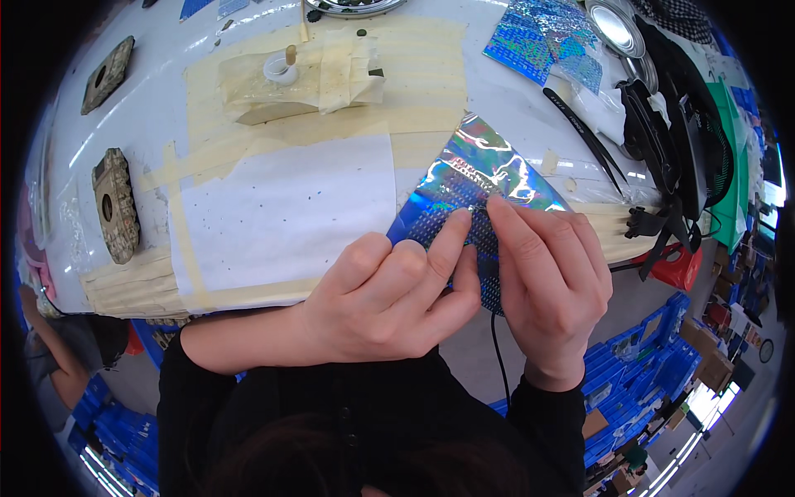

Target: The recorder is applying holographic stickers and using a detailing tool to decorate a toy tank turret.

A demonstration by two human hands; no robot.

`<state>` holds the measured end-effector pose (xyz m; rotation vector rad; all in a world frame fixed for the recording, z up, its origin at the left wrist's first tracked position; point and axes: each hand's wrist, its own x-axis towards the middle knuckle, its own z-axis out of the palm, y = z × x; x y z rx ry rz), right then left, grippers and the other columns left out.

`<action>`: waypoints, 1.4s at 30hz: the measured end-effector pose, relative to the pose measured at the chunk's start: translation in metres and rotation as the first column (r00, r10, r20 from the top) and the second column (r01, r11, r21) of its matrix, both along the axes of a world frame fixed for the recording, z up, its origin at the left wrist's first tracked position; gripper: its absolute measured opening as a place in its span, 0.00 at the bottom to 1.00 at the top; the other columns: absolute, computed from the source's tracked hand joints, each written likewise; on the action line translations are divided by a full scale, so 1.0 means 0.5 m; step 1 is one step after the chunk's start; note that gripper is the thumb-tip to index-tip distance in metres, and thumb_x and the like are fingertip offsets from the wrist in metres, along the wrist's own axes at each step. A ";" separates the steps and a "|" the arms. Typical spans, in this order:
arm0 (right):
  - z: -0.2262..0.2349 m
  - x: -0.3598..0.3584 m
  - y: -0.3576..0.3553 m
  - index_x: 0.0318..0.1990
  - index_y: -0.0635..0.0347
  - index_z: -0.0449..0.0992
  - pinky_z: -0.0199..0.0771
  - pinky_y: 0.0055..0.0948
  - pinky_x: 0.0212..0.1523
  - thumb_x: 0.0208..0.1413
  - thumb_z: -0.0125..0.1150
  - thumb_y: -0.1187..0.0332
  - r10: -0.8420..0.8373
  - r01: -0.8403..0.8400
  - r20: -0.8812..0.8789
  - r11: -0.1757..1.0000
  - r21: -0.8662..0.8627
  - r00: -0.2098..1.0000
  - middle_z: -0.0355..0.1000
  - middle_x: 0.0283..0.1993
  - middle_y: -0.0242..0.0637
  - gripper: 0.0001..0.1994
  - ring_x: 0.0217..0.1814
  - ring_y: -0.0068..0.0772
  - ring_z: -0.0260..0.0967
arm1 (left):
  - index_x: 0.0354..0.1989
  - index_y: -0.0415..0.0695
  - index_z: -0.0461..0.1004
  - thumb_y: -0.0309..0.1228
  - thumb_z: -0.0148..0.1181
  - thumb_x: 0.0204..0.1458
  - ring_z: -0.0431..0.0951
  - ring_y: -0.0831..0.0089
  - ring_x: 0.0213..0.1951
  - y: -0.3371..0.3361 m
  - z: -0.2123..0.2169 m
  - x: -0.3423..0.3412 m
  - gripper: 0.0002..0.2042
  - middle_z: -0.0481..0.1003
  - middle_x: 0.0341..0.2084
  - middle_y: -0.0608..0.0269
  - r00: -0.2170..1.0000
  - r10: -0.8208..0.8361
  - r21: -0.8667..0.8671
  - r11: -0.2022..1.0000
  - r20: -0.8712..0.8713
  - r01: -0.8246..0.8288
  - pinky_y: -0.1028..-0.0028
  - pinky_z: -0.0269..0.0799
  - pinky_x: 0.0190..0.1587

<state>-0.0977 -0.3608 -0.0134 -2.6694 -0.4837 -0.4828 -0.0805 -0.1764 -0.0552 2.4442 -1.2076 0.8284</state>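
— What do I have in hand here?

— A shiny holographic blue sheet point(480, 186), held just above the near edge of the counter point(149, 108). My left hand point(389, 294) is curled, thumb and forefinger pinching the sheet's lower edge; my right hand point(551, 282) grips it just beside, fingertips pressed on the dotted part.

— How will it handle?

— I judge it thin, light and floppy, creasing easily, slick on the glossy face. Best held at the edge, both hands close together, as now.

— Any containers?

— A round metal tin point(614, 26) sits at the far right; I cannot tell what is in it. Another round dish point(356, 7) shows at the top edge, contents unclear. More holographic pieces point(542, 41) lie loose near the tin, and black tweezers point(584, 137) beside them.
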 end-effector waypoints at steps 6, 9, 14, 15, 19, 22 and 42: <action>0.006 -0.004 0.006 0.42 0.63 0.83 0.75 0.32 0.37 0.38 0.68 0.84 -0.039 0.039 -0.037 0.999 -0.003 0.999 0.77 0.35 0.38 0.19 0.34 0.38 0.74 | 0.29 0.57 0.79 0.31 0.63 0.44 0.60 0.77 0.28 0.001 0.000 -0.001 0.04 0.83 0.43 0.67 1.000 -0.001 -0.007 1.000 -0.005 0.001 0.75 0.54 0.36; 0.005 -0.004 0.005 0.43 0.63 0.83 0.75 0.32 0.37 0.38 0.68 0.84 -0.037 0.037 -0.038 0.999 -0.003 0.999 0.77 0.35 0.38 0.19 0.34 0.38 0.74 | 0.29 0.57 0.79 0.32 0.63 0.44 0.60 0.77 0.28 0.001 -0.001 -0.001 0.04 0.83 0.43 0.67 1.000 0.000 -0.008 1.000 -0.003 0.000 0.75 0.54 0.36; 0.004 -0.005 0.004 0.43 0.63 0.83 0.75 0.32 0.36 0.38 0.68 0.84 -0.038 0.037 -0.032 0.999 -0.005 0.999 0.77 0.35 0.38 0.19 0.34 0.38 0.74 | 0.28 0.57 0.79 0.31 0.63 0.44 0.60 0.77 0.28 0.001 -0.002 0.000 0.04 0.83 0.43 0.67 1.000 -0.004 -0.015 1.000 0.004 0.004 0.76 0.54 0.36; 0.003 -0.005 0.005 0.43 0.63 0.83 0.75 0.32 0.36 0.38 0.68 0.84 -0.039 0.039 -0.033 0.999 -0.005 0.999 0.77 0.35 0.38 0.19 0.34 0.38 0.74 | 0.28 0.57 0.79 0.31 0.63 0.44 0.60 0.77 0.28 0.001 -0.002 0.000 0.04 0.83 0.43 0.67 1.000 -0.005 -0.013 1.000 0.004 0.005 0.76 0.54 0.36; 0.004 -0.004 0.006 0.42 0.63 0.83 0.75 0.31 0.36 0.38 0.68 0.85 -0.042 0.042 -0.033 0.999 -0.003 0.999 0.77 0.35 0.38 0.19 0.34 0.37 0.74 | 0.28 0.57 0.79 0.31 0.63 0.44 0.59 0.77 0.28 0.002 -0.001 0.000 0.04 0.83 0.44 0.66 1.000 -0.008 -0.009 1.000 0.000 0.008 0.76 0.54 0.35; 0.002 -0.005 0.007 0.43 0.63 0.83 0.75 0.31 0.36 0.38 0.67 0.85 -0.043 0.042 -0.029 0.999 -0.010 0.999 0.77 0.35 0.38 0.19 0.34 0.37 0.73 | 0.28 0.56 0.78 0.30 0.63 0.44 0.59 0.77 0.27 0.001 -0.002 0.001 0.04 0.83 0.44 0.66 1.000 -0.011 -0.013 1.000 0.006 0.011 0.76 0.53 0.35; 0.019 -0.004 0.014 0.43 0.64 0.83 0.75 0.32 0.36 0.38 0.65 0.86 -0.046 0.041 -0.066 0.995 -0.086 0.997 0.77 0.35 0.38 0.20 0.34 0.38 0.73 | 0.27 0.57 0.77 0.31 0.64 0.44 0.59 0.77 0.27 0.002 -0.004 0.002 0.03 0.83 0.43 0.66 1.000 -0.019 -0.007 1.000 0.011 0.019 0.76 0.52 0.33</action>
